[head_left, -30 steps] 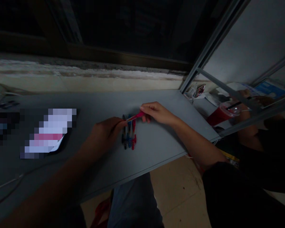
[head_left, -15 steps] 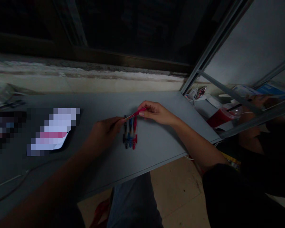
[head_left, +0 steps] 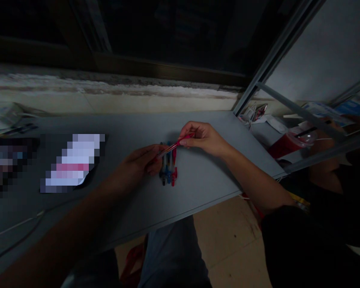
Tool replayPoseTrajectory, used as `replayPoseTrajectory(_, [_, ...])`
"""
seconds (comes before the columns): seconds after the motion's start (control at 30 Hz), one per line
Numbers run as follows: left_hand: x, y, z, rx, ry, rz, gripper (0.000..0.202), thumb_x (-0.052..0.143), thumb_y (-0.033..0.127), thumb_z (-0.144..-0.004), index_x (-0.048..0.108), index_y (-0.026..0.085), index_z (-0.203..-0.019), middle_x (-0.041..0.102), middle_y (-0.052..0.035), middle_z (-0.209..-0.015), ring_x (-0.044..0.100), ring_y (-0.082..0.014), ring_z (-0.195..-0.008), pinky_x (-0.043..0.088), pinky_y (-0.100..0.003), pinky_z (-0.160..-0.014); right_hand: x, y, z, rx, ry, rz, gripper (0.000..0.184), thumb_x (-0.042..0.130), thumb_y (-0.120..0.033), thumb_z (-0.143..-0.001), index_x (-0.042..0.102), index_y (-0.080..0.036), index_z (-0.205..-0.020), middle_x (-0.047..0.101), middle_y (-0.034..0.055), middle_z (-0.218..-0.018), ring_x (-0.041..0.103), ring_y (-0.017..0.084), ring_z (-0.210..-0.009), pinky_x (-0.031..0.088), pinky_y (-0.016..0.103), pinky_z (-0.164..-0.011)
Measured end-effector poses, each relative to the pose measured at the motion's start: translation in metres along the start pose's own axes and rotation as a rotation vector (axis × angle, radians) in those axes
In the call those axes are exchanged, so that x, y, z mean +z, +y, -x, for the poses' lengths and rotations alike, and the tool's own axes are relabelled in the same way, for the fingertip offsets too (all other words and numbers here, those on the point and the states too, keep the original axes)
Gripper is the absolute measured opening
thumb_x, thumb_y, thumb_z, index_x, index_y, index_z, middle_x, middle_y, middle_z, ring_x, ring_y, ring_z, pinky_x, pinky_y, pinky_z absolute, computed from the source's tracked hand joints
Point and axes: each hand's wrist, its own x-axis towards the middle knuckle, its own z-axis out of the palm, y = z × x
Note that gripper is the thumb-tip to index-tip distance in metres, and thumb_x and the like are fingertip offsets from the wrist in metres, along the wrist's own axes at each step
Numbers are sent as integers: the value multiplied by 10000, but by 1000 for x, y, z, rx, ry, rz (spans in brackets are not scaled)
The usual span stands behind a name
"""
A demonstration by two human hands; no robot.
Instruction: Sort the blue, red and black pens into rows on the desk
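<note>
A slim pink pen with a clear barrel [head_left: 175, 146] spans the gap between my hands, slanting above a row of pens. My right hand [head_left: 199, 139] pinches its pink end between thumb and fingers. My left hand [head_left: 139, 162] holds the clear end with its fingertips. Beneath the held pen lie several side-by-side pens [head_left: 168, 170] with black, blue and red parts, close to my left fingers. Their upper ends are partly hidden by the held pen. All of this rests over a grey desk [head_left: 204, 188].
Two pixelated flat items [head_left: 73, 164] [head_left: 7, 168] lie on the desk to the left, with a pale cable [head_left: 15, 228] nearer me. Beyond the right end stand a lidded red drink cup [head_left: 288, 145] and papers. My jeans-clad legs [head_left: 174, 256] show below the desk edge.
The held pen and both hands have shifted slightly right and up in the view. My left fingers have spread further over the pen row, and the pen row has barely moved.
</note>
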Motion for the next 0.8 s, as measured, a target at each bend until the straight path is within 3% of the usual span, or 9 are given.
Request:
replayPoseTrajectory(0.2, [-1,0,1,10,-11,5,424,523,518,-1019,704,171,-1184,367,50,-621,340,-141,-547,320,-304,-537,-3,0,0,91,-38,111,395,738,-559,-904,649,-182,-826,666,1,-711,565,97,-616,484,250,-618])
replayPoseTrajectory(0.43, [-3,-6,-1,-8,-5,151,414,594,503,-1003,677,154,-1211,369,61,-633,317,-112,-544,308,-256,-513,-5,2,-2,-19,-31,60,366,898,-387,-755,646,-184,-926,694,-9,-843,628,99,-761,518,242,-745])
replayPoseTrajectory(0.8, [1,3,-1,31,-57,184,361,537,475,-1000,729,180,-1079,386,45,-572,298,-125,-501,309,-261,-503,-5,5,-3,-145,-54,47,391,904,-412,-766,644,-172,-932,698,12,-889,676,121,-828,554,271,-816])
